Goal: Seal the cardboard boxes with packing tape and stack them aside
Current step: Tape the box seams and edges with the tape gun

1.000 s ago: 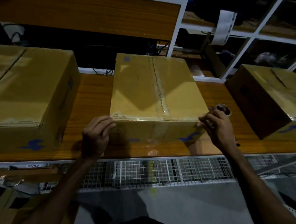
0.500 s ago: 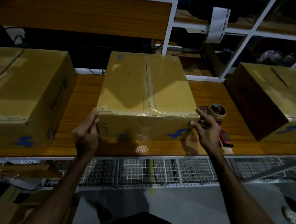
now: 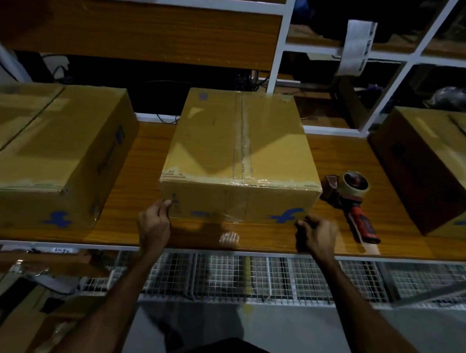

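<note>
Wooden bench [image 3: 338,156] carries three cardboard boxes; the taped middle box [image 3: 241,155] stands near its front edge. Left hand [image 3: 154,223] and right hand [image 3: 316,237] grip its lower front corners — fingers curled. Tape dispenser [image 3: 354,196] lies just right; white shelving [image 3: 279,55] stands behind.

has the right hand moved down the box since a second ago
Yes. The right hand dropped from the middle box's top right corner to its bottom right corner.

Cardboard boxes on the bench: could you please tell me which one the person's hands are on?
The middle box, with tape along its top seam. The left hand and right hand are at its near bottom corners; the left box and right box are untouched.
</note>
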